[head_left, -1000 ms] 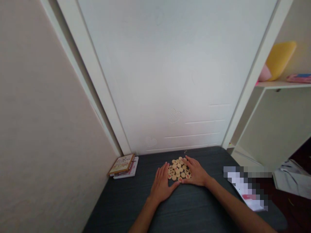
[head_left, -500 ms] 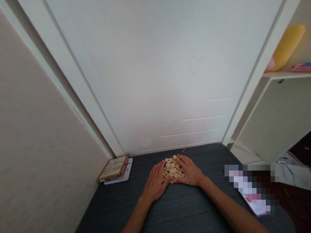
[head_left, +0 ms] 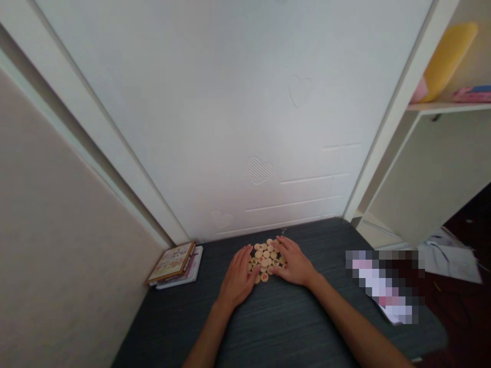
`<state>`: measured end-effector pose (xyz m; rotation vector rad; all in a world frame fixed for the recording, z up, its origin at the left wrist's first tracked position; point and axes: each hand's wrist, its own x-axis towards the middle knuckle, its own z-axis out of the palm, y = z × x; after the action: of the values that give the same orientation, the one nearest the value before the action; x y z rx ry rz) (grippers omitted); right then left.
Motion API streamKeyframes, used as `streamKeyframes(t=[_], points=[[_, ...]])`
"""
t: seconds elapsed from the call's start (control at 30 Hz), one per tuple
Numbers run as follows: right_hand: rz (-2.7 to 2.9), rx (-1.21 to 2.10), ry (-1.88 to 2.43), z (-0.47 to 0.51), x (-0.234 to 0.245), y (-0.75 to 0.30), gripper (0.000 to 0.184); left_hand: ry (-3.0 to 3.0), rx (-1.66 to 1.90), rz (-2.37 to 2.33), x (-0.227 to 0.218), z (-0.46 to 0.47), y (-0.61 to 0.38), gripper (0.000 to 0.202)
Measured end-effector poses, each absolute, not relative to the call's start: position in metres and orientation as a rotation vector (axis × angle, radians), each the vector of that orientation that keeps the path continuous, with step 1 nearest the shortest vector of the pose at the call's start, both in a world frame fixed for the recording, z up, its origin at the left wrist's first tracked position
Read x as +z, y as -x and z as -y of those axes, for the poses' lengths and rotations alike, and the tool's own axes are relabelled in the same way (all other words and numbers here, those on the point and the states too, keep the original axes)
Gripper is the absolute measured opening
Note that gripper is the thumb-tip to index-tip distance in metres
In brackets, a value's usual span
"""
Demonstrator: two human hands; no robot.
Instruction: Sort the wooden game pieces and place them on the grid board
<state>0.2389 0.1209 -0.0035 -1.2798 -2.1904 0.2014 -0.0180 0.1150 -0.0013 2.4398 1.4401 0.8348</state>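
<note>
Between my hands lies a cluster of round wooden Chinese chess pieces [head_left: 266,262], some with red or dark characters and others blank side up. They sit close together on the dark tabletop, a few seemingly overlapping. My left hand [head_left: 237,278] rests along the left side of the cluster, fingers stretched forward and thumb touching the near pieces. On the right side, my right hand [head_left: 292,261] lies with its fingers spread and its thumb over the near right pieces. Both palms face down, and parts of the outer pieces are hidden under the fingers.
A small stack of books [head_left: 174,266] stands at the table's back left corner. Behind the table [head_left: 291,327] rises a white panel [head_left: 215,128] with heart patterns. A blurred-out flat item [head_left: 383,291] lies at the right edge, near a white cabinet [head_left: 433,168].
The camera view has shifted a little, moving the scene left and up. My hands stay around the pieces, and more pieces show at the near edge between my thumbs.
</note>
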Motion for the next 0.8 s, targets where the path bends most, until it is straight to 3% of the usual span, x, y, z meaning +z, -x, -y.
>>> streamKeyframes(t=[0.2, 0.8], points=[[2.054, 0.174, 1.322, -0.110, -0.009, -0.240, 0.057, -2.321, 1.047, -1.492, 0.003, -0.112, 0.019, 0.040], [1.674, 0.258, 1.352, -0.101, -0.021, -0.244, 0.039, -2.386, 1.120, -1.492, 0.002, -0.113, 0.019, 0.027]])
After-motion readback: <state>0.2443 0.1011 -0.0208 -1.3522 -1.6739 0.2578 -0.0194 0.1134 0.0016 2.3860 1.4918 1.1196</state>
